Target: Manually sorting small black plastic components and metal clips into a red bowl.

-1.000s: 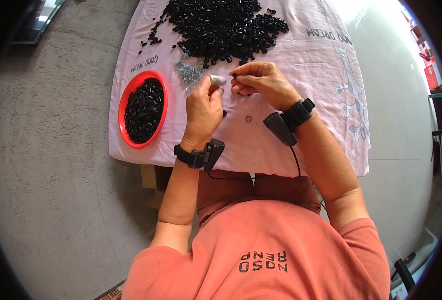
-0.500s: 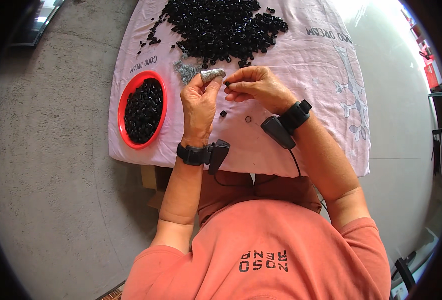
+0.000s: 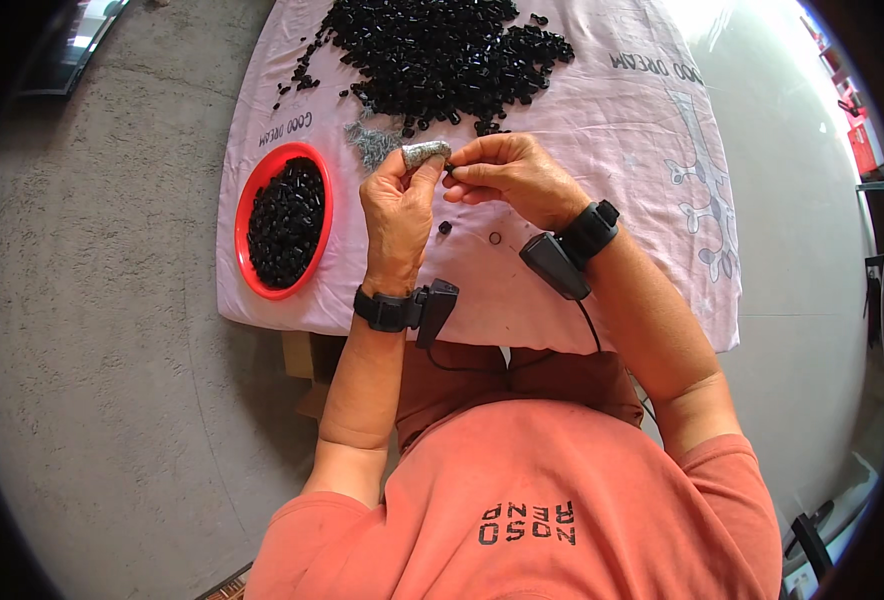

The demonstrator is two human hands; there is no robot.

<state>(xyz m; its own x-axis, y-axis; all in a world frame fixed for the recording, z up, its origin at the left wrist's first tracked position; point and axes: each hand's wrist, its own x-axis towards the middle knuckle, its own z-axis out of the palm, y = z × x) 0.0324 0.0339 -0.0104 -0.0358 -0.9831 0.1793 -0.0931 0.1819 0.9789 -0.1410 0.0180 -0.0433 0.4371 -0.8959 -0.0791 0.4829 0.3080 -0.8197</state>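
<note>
My left hand is closed in a pinch above the cloth, a speckled grey wrap seeming to cover its index finger. What its fingertips hold, if anything, is hidden. From the right, my right hand meets it, thumb and fingers pinching a small black plastic piece close to the left fingertips. Below the hands lie a loose black piece and a thin dark ring. Beyond the left hand sits a tangle of grey shreds.
A big heap of small black pieces spreads over the table's far side. More fill a red bowl at the left. Pink printed cloth covers the table. Both wrists wear black strapped devices, with a cable hanging down.
My right hand has shifted slightly left, bringing the black piece nearer to the left fingertips. My left hand has barely moved.
</note>
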